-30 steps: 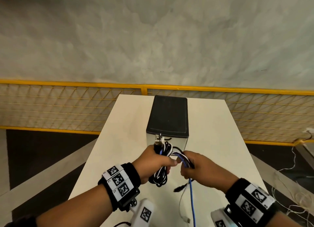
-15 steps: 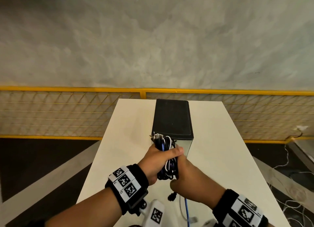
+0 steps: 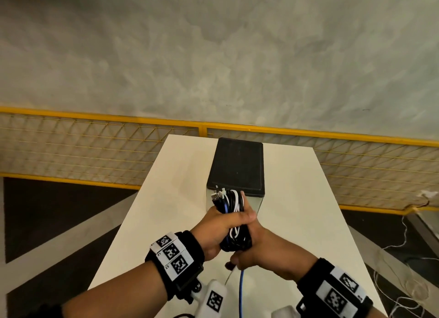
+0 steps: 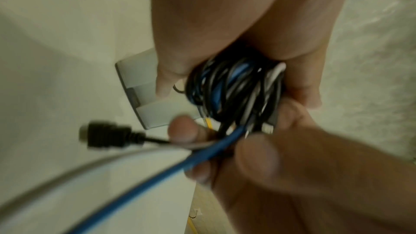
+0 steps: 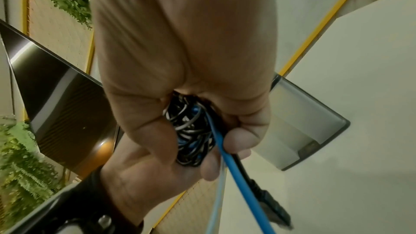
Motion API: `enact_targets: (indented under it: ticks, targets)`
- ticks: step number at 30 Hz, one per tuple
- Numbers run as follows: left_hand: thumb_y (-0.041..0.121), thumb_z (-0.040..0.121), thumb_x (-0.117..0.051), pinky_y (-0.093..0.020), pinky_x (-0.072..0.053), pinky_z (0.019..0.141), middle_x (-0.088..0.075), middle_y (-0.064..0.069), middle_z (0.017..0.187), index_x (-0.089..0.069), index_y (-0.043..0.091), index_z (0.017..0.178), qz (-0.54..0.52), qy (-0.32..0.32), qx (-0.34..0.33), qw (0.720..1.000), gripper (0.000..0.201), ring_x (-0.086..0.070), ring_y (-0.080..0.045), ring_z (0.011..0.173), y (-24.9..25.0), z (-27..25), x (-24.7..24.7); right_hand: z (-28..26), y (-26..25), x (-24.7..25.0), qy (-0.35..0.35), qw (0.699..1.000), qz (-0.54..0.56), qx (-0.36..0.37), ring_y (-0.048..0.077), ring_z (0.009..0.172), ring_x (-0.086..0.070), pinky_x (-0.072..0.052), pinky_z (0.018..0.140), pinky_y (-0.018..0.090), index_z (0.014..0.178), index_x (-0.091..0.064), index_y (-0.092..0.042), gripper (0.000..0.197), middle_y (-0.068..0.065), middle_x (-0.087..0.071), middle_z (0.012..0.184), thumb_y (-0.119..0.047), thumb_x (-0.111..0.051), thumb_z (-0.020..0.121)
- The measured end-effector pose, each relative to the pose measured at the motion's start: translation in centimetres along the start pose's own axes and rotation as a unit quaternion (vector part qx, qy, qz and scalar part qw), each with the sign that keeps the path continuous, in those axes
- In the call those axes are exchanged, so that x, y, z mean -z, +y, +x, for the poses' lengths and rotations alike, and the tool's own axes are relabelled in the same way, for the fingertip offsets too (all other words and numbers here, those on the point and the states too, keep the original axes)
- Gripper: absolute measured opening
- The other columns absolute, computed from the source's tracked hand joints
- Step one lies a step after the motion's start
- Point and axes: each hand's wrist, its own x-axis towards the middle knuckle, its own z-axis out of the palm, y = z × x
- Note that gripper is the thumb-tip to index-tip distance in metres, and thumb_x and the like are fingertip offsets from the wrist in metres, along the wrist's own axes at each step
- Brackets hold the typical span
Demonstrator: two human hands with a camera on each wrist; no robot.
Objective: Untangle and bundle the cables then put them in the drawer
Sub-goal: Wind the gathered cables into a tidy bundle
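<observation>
A bundle of black, white and blue cables (image 3: 231, 204) is held upright above the white table (image 3: 171, 199), just in front of the small drawer unit (image 3: 237, 168) with its black top. My left hand (image 3: 221, 225) grips the bundle (image 4: 234, 92) round its middle. My right hand (image 3: 263, 246) is pressed against the lower end of the bundle (image 5: 189, 131), with its fingers curled round that end and round the loose tails. A blue cable (image 5: 236, 172) and a black plug (image 4: 105, 136) hang free below the hands. The drawer fronts (image 5: 299, 131) appear closed.
A yellow mesh fence (image 3: 95, 151) runs behind the table, with a grey wall above it. Thin white cables (image 3: 403, 246) lie on the dark floor at the right. Bare tabletop lies on both sides of the drawer unit.
My right hand has come in from the right, bringing the blue and white cables with it, and now sits against the bundle under my left thumb. The bundle has risen slightly.
</observation>
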Motion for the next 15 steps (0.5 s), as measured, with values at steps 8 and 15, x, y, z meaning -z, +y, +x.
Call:
enact_targets:
  ticks: [8,15]
  targets:
    - [0.009,0.08,-0.07,-0.04,-0.055,0.062,-0.07,-0.026,0.098,-0.069,-0.005,0.096,-0.086,0.123,-0.055,0.987,0.022,-0.068,-0.034,0.079,-0.2,0.9,-1.0,-1.2,0.8,2.0,0.048,0.995,0.08,0.039,0.023,0.091,-0.07,-0.054,0.079,0.041,0.135,0.027,-0.062,0.131,-0.011,-0.047,0.141,0.011,-0.065,0.078]
    - [0.004,0.085,-0.066,-0.038,-0.054,0.067,-0.063,-0.016,0.071,-0.069,0.006,0.071,-0.083,0.106,-0.097,0.986,0.014,-0.063,-0.027,0.068,0.4,0.0,-0.5,-1.0,1.4,-1.2,0.058,0.992,0.091,0.066,0.018,0.086,-0.062,-0.051,0.079,0.026,0.146,-0.019,-0.042,0.091,0.004,-0.069,0.096,0.001,-0.068,0.083]
